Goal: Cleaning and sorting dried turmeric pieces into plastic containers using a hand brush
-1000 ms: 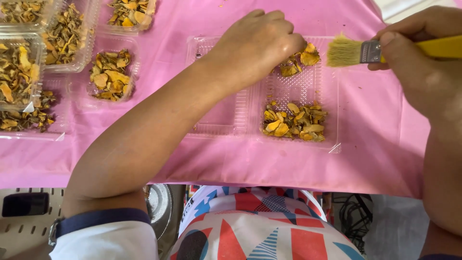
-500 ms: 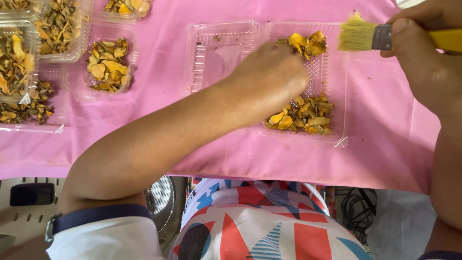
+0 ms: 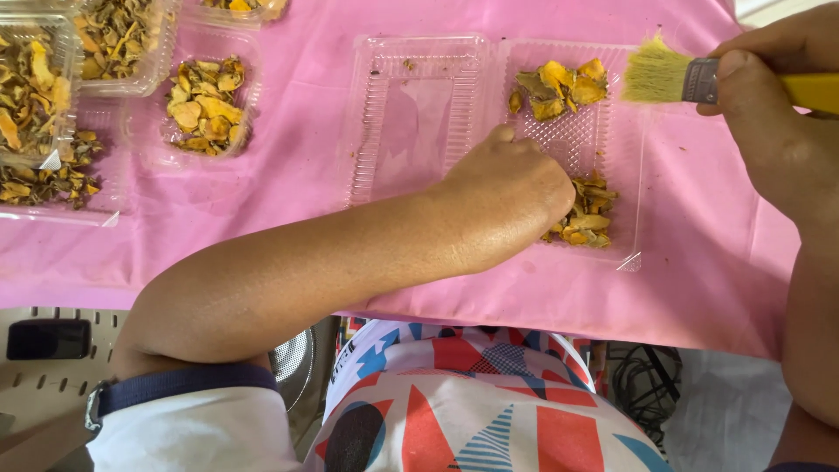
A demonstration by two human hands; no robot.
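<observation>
An open clear plastic clamshell box (image 3: pixel 419 114) lies on the pink cloth. Its right half holds two heaps of dried yellow-orange slices: a far heap (image 3: pixel 559 87) and a near heap (image 3: pixel 587 214). My left hand (image 3: pixel 511 205) rests in that half, fingers curled down onto the near heap; what they grip is hidden. My right hand (image 3: pixel 778 131) is closed on a yellow-handled paintbrush (image 3: pixel 664 74), whose pale bristles hover at the box's far right edge, beside the far heap. The left half of the box is nearly bare.
Several more clear trays of dried slices (image 3: pixel 205 105) stand at the far left on the pink cloth (image 3: pixel 717 262). The table's near edge runs just in front of the box. Below it are a beige plastic chair (image 3: pixel 52 385) and dark cables (image 3: pixel 647 385).
My left hand has drawn back from the far heap to the near heap of slices. The brush hand has stayed at the box's far right.
</observation>
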